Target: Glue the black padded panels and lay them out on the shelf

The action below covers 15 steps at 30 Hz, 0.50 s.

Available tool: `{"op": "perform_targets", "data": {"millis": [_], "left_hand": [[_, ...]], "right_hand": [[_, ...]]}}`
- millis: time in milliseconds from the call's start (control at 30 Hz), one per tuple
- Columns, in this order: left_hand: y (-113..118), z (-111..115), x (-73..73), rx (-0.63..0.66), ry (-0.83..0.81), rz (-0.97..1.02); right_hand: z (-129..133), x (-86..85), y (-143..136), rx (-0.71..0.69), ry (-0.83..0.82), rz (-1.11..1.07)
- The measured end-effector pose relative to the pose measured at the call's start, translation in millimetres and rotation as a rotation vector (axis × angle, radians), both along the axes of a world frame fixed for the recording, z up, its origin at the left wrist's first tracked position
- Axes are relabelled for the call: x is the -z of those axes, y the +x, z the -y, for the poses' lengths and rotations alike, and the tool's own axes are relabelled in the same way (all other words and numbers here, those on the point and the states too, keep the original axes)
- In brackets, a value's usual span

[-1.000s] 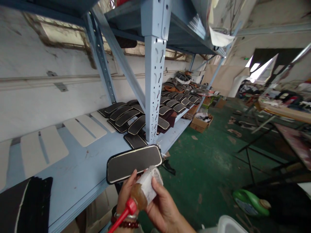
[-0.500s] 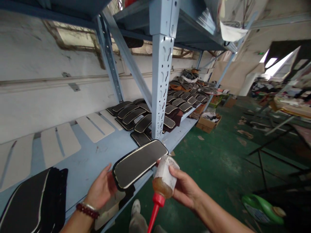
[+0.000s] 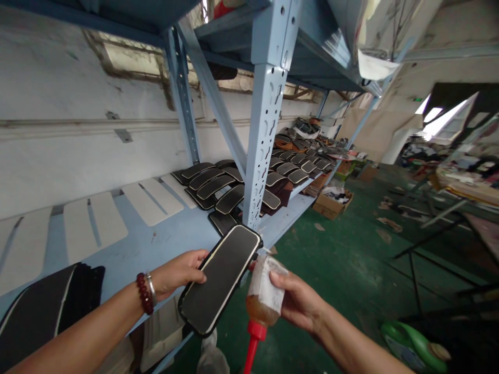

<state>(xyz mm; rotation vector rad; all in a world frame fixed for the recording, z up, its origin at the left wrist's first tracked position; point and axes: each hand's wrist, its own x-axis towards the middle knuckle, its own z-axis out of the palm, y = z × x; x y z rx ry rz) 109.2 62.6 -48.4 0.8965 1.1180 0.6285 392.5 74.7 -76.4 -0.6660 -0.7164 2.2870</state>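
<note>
A dark padded panel (image 3: pixel 222 278) with rounded corners and a pale line round its edge is tilted in front of me. My left hand (image 3: pixel 187 272) grips its left long side, thumb on top. In my right hand (image 3: pixel 294 296) is a glue bottle (image 3: pixel 267 291) with a white wrapping, amber liquid and a red nozzle pointing down. The bottle is beside the panel's right side, and some right fingers are hidden behind it. Similar panels (image 3: pixel 214 187) lie overlapping on the blue shelf (image 3: pixel 156 244). A stack of dark panels (image 3: pixel 35 306) sits at the lower left.
Pale flat pieces (image 3: pixel 93 223) lie along the wall side of the shelf. A blue metal post (image 3: pixel 265 140) rises just beyond the held panel. On the green floor are a cardboard box (image 3: pixel 331 202) and a green container (image 3: pixel 413 345).
My left hand has moved from beside the panel's lower left end to its long side and closed on it. The panel has turned steeper, its near end swinging down and right.
</note>
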Motion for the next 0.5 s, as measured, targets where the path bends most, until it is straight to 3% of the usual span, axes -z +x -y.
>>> {"op": "perform_targets", "data": {"millis": [67,167,300,500], "left_hand": [[-3.4,8.2,-1.5,-0.012,0.022,0.005],[-11.1,22.8,-8.4,-0.004,0.024,0.015],[-15.0,38.0,-14.4,0.046,-0.011,0.019],[-14.9,49.7,-7.9,0.101,-0.041,0.030]], "right_hand": [[-3.1,-3.7,9.8,0.099,0.012,-0.006],[-14.0,-17.8,26.3,0.376,0.071,0.020],[-30.1,-37.9,40.9,0.684,0.266,0.086],[-35.1,-40.7,41.5,0.710,0.466,0.098]]}}
